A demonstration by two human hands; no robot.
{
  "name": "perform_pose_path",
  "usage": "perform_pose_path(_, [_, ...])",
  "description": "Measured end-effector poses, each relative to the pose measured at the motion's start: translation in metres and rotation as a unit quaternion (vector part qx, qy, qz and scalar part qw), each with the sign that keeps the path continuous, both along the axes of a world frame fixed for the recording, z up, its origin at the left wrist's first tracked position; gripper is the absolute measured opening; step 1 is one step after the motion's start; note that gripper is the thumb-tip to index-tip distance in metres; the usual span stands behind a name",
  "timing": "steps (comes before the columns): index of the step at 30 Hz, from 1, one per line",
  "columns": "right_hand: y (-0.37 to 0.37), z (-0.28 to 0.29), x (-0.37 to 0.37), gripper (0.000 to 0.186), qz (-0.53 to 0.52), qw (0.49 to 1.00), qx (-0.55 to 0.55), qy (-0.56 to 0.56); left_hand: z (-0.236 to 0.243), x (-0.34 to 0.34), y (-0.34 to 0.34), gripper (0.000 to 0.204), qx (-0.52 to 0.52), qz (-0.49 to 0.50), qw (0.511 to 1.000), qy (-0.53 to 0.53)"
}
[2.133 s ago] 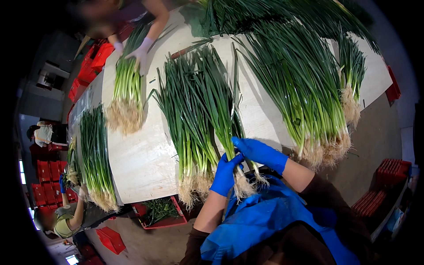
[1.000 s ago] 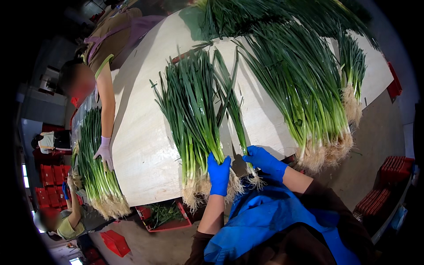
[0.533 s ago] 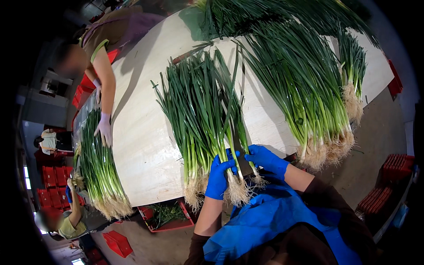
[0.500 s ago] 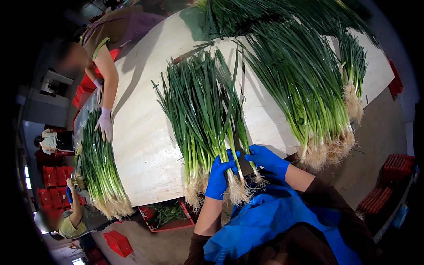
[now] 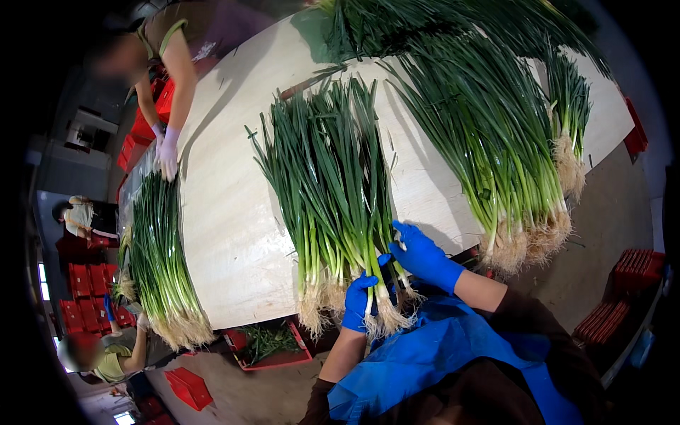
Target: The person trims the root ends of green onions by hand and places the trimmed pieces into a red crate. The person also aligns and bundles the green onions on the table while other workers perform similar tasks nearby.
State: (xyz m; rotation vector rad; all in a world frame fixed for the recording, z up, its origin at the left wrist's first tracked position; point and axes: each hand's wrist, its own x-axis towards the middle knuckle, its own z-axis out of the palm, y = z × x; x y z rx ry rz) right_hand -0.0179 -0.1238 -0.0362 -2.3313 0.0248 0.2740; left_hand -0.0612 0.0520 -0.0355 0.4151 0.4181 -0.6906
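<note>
My left hand (image 5: 358, 306), in a blue glove, is closed round the white lower stalks of some green onions (image 5: 386, 306), their roots hanging past the table's edge. My right hand (image 5: 423, 256), also blue-gloved, has curled fingers on a slimmer stalk just right of them. Their leaves join the middle pile of green onions (image 5: 312, 184) lying on the pale wooden table (image 5: 227, 212). A larger pile (image 5: 489, 163) lies to the right, with a small bunch (image 5: 570, 120) beside it.
A co-worker's lilac-gloved hands (image 5: 167, 152) reach over the left pile (image 5: 159, 262). More leaves (image 5: 439, 21) cover the back. A red crate (image 5: 265, 354) of trimmings is under the near edge, stacked red crates (image 5: 623, 276) stand right. Another worker (image 5: 113, 358) is lower left.
My left hand has moved down the stalks toward the roots. My right hand has risen slightly. The co-worker's hands have shifted up to the top of the left pile.
</note>
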Motion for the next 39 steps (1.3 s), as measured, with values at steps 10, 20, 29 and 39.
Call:
perform_pose_path(10, [0.02,-0.002,0.069,0.035,-0.078,0.888,0.369,0.264,-0.001,-0.001,0.003,0.055,0.042,0.043,0.998,-0.005])
perform_pose_path(20, [0.013,-0.003,0.039,0.025,-0.171,0.749,0.582,0.267,-0.002,0.0,-0.005,0.046,0.142,0.035,0.989,-0.011])
perform_pose_path(29, [-0.013,0.014,-0.005,0.022,-0.117,0.7,0.637,0.302,-0.034,0.004,-0.003,0.033,0.151,0.035,0.988,-0.019])
perform_pose_path(39, [-0.032,0.071,-0.04,0.026,-0.103,0.667,0.634,0.379,-0.018,0.027,-0.022,0.034,0.161,0.047,0.985,-0.043])
